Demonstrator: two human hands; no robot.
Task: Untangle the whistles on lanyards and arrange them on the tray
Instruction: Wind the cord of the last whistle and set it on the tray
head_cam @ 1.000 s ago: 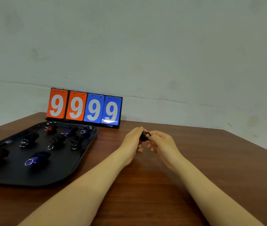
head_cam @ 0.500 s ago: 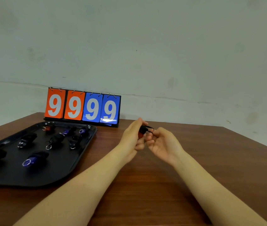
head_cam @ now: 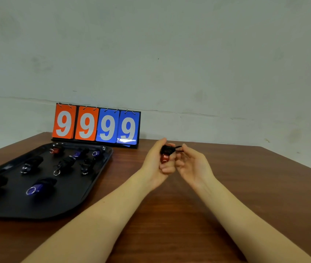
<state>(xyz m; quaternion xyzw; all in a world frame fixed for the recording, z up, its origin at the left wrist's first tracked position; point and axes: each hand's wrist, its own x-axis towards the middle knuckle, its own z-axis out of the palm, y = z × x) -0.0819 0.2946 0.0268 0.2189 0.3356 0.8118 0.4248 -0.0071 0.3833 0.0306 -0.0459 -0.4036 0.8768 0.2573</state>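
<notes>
Against a pale wall, the brown wooden table (head_cam: 226,186) carries a black tray (head_cam: 71,202) of wrapped whistles at left. Above the table, the left hand (head_cam: 156,164) grips a red whistle (head_cam: 164,158) bundled in black lanyard (head_cam: 167,149). The right hand (head_cam: 192,164) pinches a loose loop of that lanyard.

Soft, even indoor light falls on a wooden table (head_cam: 226,196), casting only faint shadows beneath both forearms. Glare streaks the lower edge of a flip scoreboard (head_cam: 96,125) showing 4 digits. Wide-angle distortion bends the table's edges; the picture is slightly soft throughout.
</notes>
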